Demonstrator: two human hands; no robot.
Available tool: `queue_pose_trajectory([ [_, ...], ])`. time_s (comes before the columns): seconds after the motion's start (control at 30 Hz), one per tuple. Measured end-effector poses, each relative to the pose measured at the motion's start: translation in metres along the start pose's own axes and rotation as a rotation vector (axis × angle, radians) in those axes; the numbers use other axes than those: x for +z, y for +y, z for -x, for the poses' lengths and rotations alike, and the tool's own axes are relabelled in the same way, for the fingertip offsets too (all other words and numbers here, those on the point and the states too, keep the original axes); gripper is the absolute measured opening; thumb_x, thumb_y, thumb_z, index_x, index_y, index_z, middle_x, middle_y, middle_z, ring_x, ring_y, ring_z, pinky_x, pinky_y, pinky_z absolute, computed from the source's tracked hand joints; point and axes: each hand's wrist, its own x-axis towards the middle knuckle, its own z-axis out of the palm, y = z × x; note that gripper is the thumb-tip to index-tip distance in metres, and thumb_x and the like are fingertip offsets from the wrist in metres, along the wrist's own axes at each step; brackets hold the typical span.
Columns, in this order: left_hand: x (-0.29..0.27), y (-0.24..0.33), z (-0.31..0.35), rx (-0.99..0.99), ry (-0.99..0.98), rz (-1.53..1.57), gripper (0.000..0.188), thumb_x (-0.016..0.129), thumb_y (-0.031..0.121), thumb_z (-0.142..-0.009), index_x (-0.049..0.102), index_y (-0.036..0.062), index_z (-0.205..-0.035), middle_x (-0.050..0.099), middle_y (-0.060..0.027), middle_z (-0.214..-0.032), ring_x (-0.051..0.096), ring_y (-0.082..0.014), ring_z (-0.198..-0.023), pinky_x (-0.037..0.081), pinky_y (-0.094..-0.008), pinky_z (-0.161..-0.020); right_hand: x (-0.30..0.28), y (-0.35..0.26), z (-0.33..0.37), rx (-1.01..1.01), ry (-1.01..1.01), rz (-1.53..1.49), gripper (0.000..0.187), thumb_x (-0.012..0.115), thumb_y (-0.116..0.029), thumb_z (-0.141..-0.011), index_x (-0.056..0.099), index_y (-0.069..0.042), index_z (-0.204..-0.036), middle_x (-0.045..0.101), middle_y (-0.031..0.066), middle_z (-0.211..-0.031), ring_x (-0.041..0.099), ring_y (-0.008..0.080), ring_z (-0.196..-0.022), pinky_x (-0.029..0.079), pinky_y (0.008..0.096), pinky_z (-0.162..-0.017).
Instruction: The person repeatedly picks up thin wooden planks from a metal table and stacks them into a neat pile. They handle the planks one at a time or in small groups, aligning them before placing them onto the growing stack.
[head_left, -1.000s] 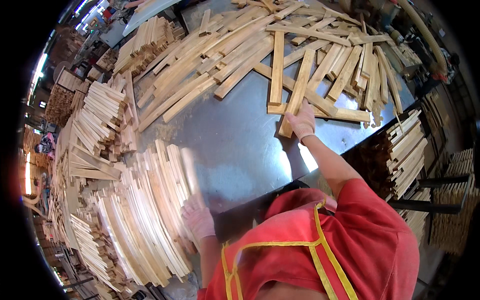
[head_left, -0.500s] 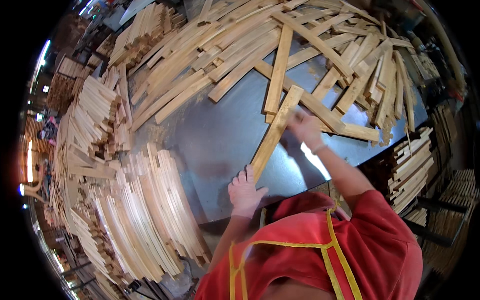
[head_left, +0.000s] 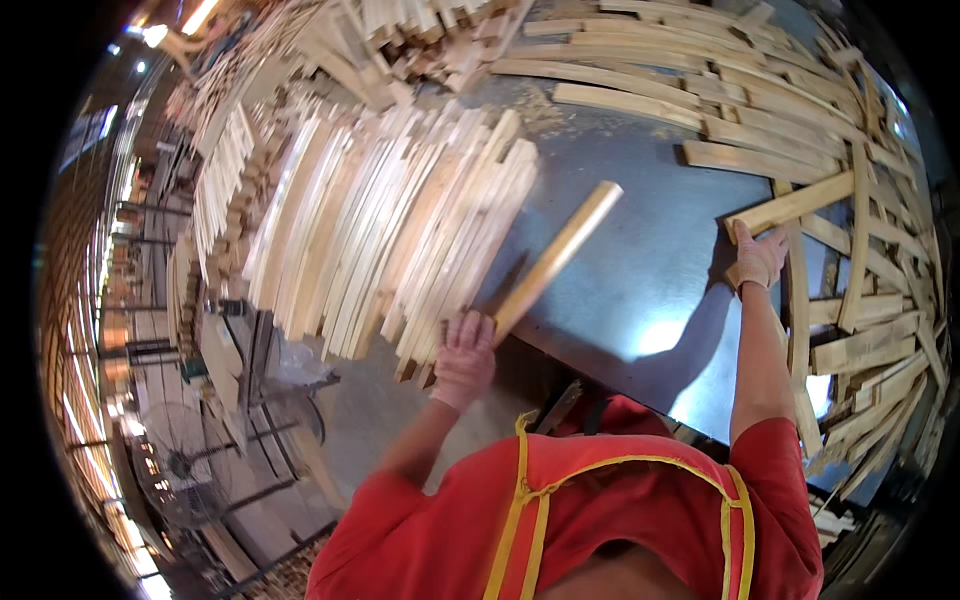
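Note:
My left hand [head_left: 465, 360] is closed on the near end of a wooden strip [head_left: 560, 258]. That strip slants up over the metal tabletop, its far end clear of the other wood. Close by on the left lies a row of pale wooden strips [head_left: 400, 230], packed side by side. On the right, my right hand [head_left: 760, 258] grips the near end of a wooden slat [head_left: 795, 207], thumb on top. The slat's far end reaches over the loose pile; the fingers under its near end are partly hidden.
The grey metal tabletop [head_left: 620, 250] carries loose boards [head_left: 770, 160] at the back and a crossed heap of slats [head_left: 870, 350] on the right. More wood is stacked [head_left: 430, 25] at the back left. A fan [head_left: 180, 465] stands on the floor at lower left.
The view has swung left. My left hand has brought its strip over beside the packed row. My right hand, blurred near that strip before, now grips another slat at the loose pile.

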Motion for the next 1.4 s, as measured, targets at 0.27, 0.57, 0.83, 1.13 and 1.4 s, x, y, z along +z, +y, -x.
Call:
queue_pose_trajectory([
  [0.27,-0.009,-0.047,-0.022,-0.163,-0.304,-0.025,0.081,0.076,0.033,-0.088,0.044,0.0124,-0.159,0.047,-0.0161,-0.158,0.039,-0.043,-0.15,0.031,-0.0607,-0.122,0.006,-0.016,0.014,0.645,-0.44,-1.228,0.011,0.078,-0.015,-0.087,0.07,-0.008,-0.089,0.065,0.0038,-0.081,0.061,0.0164,-0.07,0.049,0.0329,-0.062],
  [0.57,-0.043,-0.008,-0.065,0.083,-0.026,0.223,0.077,0.08,0.029,-0.084,0.052,0.0076,-0.152,0.049,-0.0163,-0.154,0.04,-0.0414,-0.149,0.036,-0.0582,-0.122,-0.048,-0.008,0.202,0.047,-0.673,-0.707,0.059,0.064,0.001,-0.09,0.061,-0.006,-0.149,0.073,0.0055,-0.122,0.069,0.0177,-0.109,0.054,0.0303,-0.097],
  [0.83,-0.08,0.019,-0.135,0.148,-0.685,0.138,0.044,0.068,0.03,-0.097,0.064,0.0123,-0.136,0.068,-0.014,-0.123,0.067,-0.038,-0.116,0.053,-0.053,-0.099,-0.072,-0.049,0.187,-0.745,-0.945,-0.649,0.047,0.063,-0.007,-0.089,0.073,-0.015,-0.134,0.074,0.0132,-0.128,0.069,0.0354,-0.12,0.054,0.042,-0.107],
  [1.13,-0.048,-0.131,-0.135,-0.41,-0.315,-0.278,0.033,0.067,0.029,-0.098,0.064,0.0104,-0.124,0.071,-0.0123,-0.107,0.072,-0.0317,-0.097,0.058,-0.0452,-0.082,-0.055,0.015,0.065,-0.111,-0.307,-0.059,0.072,0.081,-0.028,-0.082,0.056,-0.006,-0.146,0.069,0.0236,-0.125,0.066,0.0426,-0.116,0.053,0.0527,-0.098],
  [1.4,-0.022,-0.179,-0.092,-0.359,-0.254,-0.312,0.07,0.069,0.032,-0.093,0.046,0.0142,-0.157,0.06,-0.0111,-0.139,0.061,-0.0337,-0.119,0.052,-0.0487,-0.097,-0.028,-0.05,0.151,-0.231,-0.199,0.151,0.076,0.085,-0.031,-0.078,0.052,-0.002,-0.142,0.07,0.0252,-0.121,0.067,0.0447,-0.112,0.057,0.0483,-0.095],
])
